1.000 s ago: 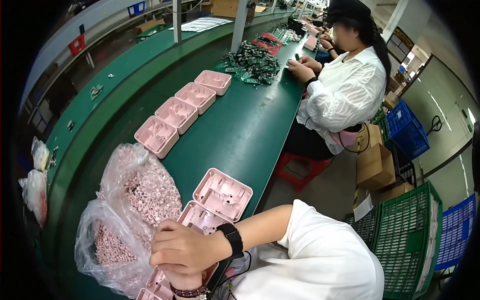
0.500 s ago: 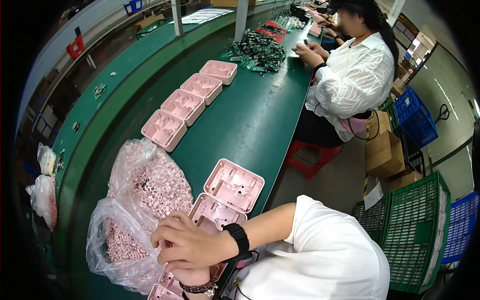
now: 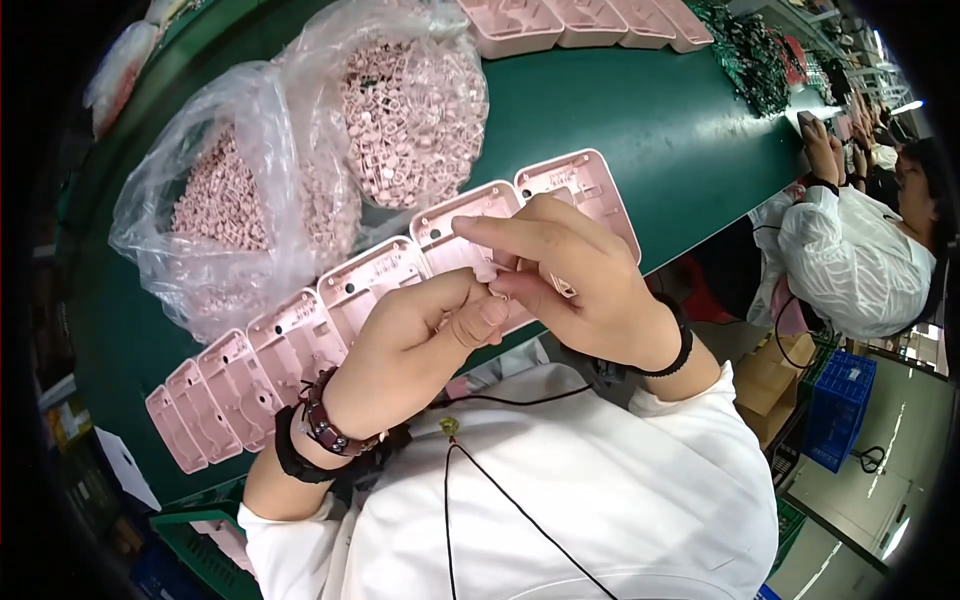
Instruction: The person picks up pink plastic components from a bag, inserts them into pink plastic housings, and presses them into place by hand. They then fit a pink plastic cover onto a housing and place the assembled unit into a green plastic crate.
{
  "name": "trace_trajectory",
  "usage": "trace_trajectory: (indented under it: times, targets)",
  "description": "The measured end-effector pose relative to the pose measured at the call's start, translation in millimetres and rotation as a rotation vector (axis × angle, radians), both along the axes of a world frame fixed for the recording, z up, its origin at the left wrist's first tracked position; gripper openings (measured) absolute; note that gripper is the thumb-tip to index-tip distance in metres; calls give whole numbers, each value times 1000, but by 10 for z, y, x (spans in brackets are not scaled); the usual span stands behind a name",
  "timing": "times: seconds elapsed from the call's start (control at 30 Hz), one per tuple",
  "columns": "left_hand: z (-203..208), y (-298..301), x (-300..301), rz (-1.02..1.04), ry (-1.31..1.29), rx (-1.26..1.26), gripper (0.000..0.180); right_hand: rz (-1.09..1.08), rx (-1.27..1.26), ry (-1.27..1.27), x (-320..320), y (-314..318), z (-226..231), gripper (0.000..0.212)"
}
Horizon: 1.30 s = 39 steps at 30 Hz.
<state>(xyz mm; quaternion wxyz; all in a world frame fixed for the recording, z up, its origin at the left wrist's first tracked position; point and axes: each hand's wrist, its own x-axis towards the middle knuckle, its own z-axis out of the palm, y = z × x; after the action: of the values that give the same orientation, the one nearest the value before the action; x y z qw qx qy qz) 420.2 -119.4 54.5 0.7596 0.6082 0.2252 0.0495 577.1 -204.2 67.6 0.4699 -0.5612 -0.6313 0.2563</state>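
My left hand (image 3: 415,325) and my right hand (image 3: 590,285) meet over a row of open pink plastic housings. A small pink plastic part (image 3: 486,271) is pinched where the fingertips come together. Another pink piece (image 3: 564,288) shows by the palm of my right hand, whose index finger is stretched out. Beneath the hands lies a pink housing (image 3: 437,228), partly covered by them. To its left is another housing (image 3: 372,278); to its right, one more housing (image 3: 606,200) is partly hidden behind my right hand.
Two clear plastic bags, a left bag (image 3: 285,150) and a right bag (image 3: 478,80), hold small pink parts beyond the row. More housings (image 3: 520,42) line the far side of the green table (image 3: 680,140). Circuit boards (image 3: 745,60) are heaped farther right, near a seated co-worker (image 3: 840,260).
My view has swung toward the row of housings. My hands, earlier together beside the bags, are now over the housings with small pink parts in the fingers.
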Motion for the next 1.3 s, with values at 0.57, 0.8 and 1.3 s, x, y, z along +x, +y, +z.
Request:
trace_trajectory:
  times: [0.57, 0.8, 1.3]
  targets:
    - [-59, -99, 405, -410, -61, 89, 20, 242, 423, -342, 584, -334, -314, 19]
    - [-82, -6, 544, -475, -163, 34, 24, 401, 372, -317, 846, -160, -121, 15]
    - [-231, -7, 602, -363, 344, 1016, 42, 736, 293, -805, 1392, 928, -572, 17]
